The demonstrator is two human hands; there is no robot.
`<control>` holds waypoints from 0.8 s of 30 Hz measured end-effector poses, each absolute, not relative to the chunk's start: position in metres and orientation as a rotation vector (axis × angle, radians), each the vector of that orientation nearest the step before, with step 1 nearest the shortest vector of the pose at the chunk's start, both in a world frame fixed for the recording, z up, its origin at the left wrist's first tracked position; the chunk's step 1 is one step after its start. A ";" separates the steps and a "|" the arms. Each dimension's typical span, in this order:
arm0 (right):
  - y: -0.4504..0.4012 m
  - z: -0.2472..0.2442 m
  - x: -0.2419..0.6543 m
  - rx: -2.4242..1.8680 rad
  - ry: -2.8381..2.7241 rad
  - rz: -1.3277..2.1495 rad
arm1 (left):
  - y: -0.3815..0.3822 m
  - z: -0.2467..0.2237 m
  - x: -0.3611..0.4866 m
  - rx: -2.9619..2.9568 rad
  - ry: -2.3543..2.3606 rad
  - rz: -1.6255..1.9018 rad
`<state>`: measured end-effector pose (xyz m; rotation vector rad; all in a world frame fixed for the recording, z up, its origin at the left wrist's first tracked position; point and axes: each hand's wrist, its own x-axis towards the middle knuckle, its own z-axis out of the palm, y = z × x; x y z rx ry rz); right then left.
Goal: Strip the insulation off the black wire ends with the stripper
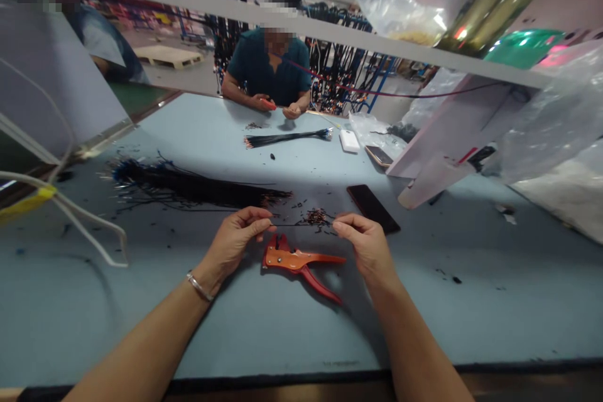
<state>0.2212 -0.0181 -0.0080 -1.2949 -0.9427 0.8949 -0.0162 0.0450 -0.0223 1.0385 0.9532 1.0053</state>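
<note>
A thin black wire (294,224) is stretched level between my two hands above the table. My left hand (238,233) pinches its left end between thumb and fingers. At the other end, my right hand (362,235) has thumb and forefinger closed on the wire. Just below lies an orange and red wire stripper (301,262), its jaws toward my left hand and handles spread to the right. Behind the wire is a small heap of copper-coloured and black scraps (317,217). A thick bundle of black wires (188,185) lies behind my left hand.
A dark phone (373,207) lies behind my right hand. Across the table (141,320), a co-worker (269,69) holds a red tool near a smaller wire bundle (287,137). White cables (94,226) hang at left; a white post (438,132) stands at right.
</note>
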 end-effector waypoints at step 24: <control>-0.017 -0.008 0.225 -1.340 -0.875 0.814 | 0.043 -0.024 -0.015 1.119 0.950 1.097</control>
